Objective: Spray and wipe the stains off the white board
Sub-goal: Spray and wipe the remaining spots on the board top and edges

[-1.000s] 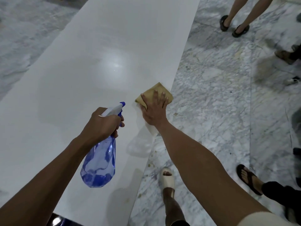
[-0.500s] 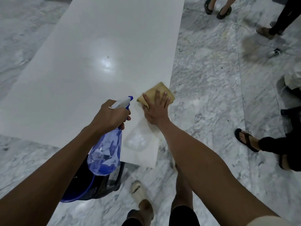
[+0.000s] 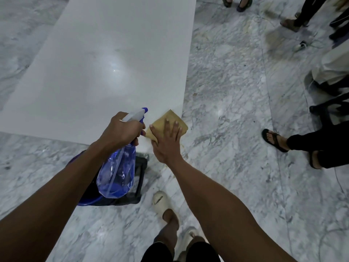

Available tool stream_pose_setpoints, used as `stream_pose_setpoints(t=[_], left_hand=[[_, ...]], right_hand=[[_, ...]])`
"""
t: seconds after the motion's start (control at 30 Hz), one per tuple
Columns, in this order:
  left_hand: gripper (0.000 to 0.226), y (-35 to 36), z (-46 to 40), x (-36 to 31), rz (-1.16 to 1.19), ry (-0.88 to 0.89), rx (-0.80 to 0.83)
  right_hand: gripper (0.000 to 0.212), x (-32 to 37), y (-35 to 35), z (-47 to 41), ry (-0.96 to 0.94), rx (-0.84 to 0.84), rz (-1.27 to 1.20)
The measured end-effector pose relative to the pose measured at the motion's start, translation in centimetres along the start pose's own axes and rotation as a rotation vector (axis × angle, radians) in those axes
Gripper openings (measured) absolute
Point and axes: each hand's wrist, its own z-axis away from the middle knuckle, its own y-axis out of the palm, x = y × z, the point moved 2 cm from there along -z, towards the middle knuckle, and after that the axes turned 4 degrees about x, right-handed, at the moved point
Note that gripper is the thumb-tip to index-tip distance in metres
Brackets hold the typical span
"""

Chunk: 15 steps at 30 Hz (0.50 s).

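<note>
A long white board (image 3: pixel 105 72) stretches away from me over the marble floor. My left hand (image 3: pixel 122 131) grips the neck of a blue see-through spray bottle (image 3: pixel 118 171), whose white and blue nozzle points forward above the board's near right corner. My right hand (image 3: pixel 167 140) presses flat, fingers straight, on a folded tan cloth (image 3: pixel 170 118) at that corner, right by the board's right edge. Faint brownish marks show near the cloth and further up the board.
A blue bucket and a dark stool (image 3: pixel 139 178) stand under the board's near end. My feet in pale slippers (image 3: pixel 160 203) are on the floor below. Other people's feet stand at the right (image 3: pixel 273 138) and at the top right (image 3: pixel 238 4).
I have stepped back, so the board's near end and the bucket beneath it have come into view. The cloth under my right hand has slid down towards the near right corner.
</note>
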Motion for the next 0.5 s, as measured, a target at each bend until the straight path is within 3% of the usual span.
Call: stream_pose_setpoints(t=[0.27, 0.4, 0.47, 0.5], left_hand=[[0.029, 2.5, 6.5, 1.7, -0.005, 0.020, 0.002], [0.021, 3.4, 9.7, 2.1, 0.027, 0.038, 0.007], [0.025, 3.5, 10.9, 1.7, 0.051, 0.060, 0.003], [0.027, 3.6, 11.5, 1.4, 0.055, 0.068, -0.002]], right_hand=[[0.054, 2.0, -1.1, 8.7, -0.055, 0.193, -0.042], [0.047, 1.0, -3.8, 10.1, -0.076, 0.469, -0.138], [0.047, 0.7, -6.4, 11.1, -0.042, 0.563, -0.367], [0.045, 0.5, -8.2, 11.9, 0.043, 0.567, -0.605]])
